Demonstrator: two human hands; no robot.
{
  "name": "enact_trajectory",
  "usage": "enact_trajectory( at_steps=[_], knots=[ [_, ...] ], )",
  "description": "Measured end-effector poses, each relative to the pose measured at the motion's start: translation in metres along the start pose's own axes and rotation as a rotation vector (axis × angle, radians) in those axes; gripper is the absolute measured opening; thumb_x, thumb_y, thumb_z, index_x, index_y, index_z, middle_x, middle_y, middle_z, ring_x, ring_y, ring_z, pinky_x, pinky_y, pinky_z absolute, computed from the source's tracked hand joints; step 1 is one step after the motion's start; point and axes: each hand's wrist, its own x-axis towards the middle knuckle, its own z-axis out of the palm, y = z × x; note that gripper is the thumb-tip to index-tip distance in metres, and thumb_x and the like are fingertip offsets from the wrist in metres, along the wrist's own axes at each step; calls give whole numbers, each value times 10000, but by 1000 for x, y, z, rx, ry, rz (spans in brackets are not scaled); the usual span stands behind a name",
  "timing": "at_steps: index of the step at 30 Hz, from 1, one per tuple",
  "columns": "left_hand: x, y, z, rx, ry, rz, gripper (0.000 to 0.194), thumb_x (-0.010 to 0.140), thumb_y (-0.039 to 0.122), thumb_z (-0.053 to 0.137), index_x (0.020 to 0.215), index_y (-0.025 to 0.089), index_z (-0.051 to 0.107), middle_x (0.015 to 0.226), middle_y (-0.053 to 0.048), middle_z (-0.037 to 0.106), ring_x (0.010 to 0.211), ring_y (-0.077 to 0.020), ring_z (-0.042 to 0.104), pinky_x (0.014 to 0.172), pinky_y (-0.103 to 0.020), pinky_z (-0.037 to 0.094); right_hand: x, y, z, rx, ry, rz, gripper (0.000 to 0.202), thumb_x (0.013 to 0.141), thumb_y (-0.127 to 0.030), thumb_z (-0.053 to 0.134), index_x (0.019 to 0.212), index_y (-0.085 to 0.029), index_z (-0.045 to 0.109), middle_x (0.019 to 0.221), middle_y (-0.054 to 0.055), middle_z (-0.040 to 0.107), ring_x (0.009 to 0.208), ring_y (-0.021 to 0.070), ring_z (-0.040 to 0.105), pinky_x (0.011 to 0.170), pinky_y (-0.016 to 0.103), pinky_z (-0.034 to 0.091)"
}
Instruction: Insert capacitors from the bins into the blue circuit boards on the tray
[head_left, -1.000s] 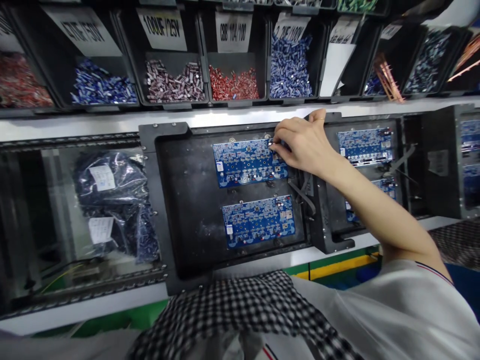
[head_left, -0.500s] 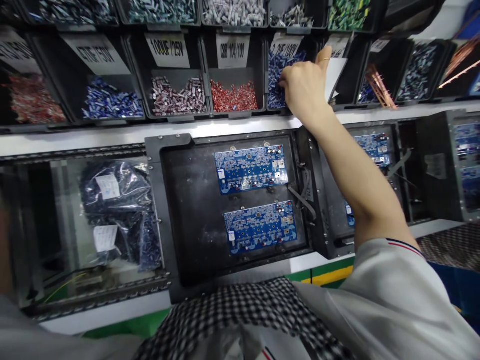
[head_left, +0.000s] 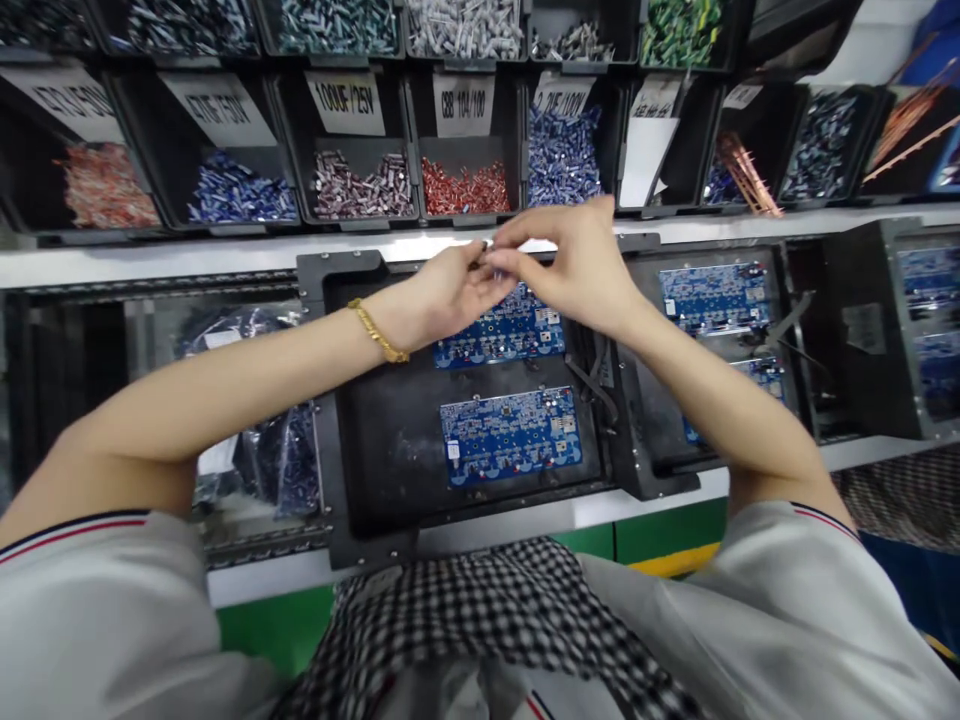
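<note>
The near circuit board [head_left: 510, 437] lies in the black tray [head_left: 382, 440]. Above the far board [head_left: 510, 335], the left hand [head_left: 450, 290] and right hand [head_left: 589, 260] meet: apparently sorting a small dark part [head_left: 484, 244], right fingers [head_left: 525, 226] pinched narrow, left grip unclear. Next seemingly calls for steady fingertips. Far labels [head_left: 463, 106]: 100UF/25V, CBB 104/100, 2.2UF/100V.

Head camera, near, forward and down

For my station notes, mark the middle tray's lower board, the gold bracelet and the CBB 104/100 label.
Lower board [head_left: 511, 437]: head view, centre.
Gold bracelet [head_left: 375, 334]: head view, mid-band.
CBB label [head_left: 463, 106]: head view, printed middle.
</note>
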Motion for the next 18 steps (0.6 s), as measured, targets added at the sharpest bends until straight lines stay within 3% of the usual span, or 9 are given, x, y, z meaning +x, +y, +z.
enact_trajectory(
  at_steps=[4, 7, 10, 14, 18],
  knots=[
    [-5, -19, 6, 231, -167, 118, 268, 992, 271, 427, 877, 105, 602, 530, 20, 464, 400, -7, 334, 413, -143, 211, -17, 7, -11, 196, 15, 71, 214, 764, -432, 712, 791, -221, 702, 824, 45, 737, 800, 228, 659, 769, 397, 499],
    [-10, -19, 7, 333, -248, 171, 268, 954, 330, 523, 866, 96, 617, 548, 19, 465, 413, 13, 327, 443, -146, 174, -21, 13, -28, 273, -46, 78, 193, 728, -410, 741, 772, -224, 712, 752, 23, 722, 736, 214, 655, 717, 385, 506],
    [-11, -17, 6, 359, -245, 111, 296, 967, 316, 493, 882, 64, 622, 568, 2, 489, 424, 7, 359, 450, -152, 192, -20, 20, -38, 114, -62, 32, 116, 763, -357, 701, 761, -241, 709, 782, 26, 719, 778, 235, 653, 766, 420, 480],
    [-13, -23, -1, 370, -143, -13, 195, 943, 84, 388, 936, 59, 581, 669, -49, 616, 435, -25, 422, 450, -172, 264, -11, 50, -31, -301, -171, -93, 74, 779, -245, 636, 730, -219, 685, 891, 65, 718, 855, 278, 635, 883, 524, 349],
    [-20, -32, -10, 409, -187, -58, 214, 980, 159, 371, 832, 108, 516, 791, -107, 692, 412, -33, 407, 427, -193, 243, -6, 76, -18, -347, -318, -212, 176, 849, -267, 532, 796, -209, 689, 1007, 51, 705, 888, 253, 608, 875, 507, 283]
  ],
)
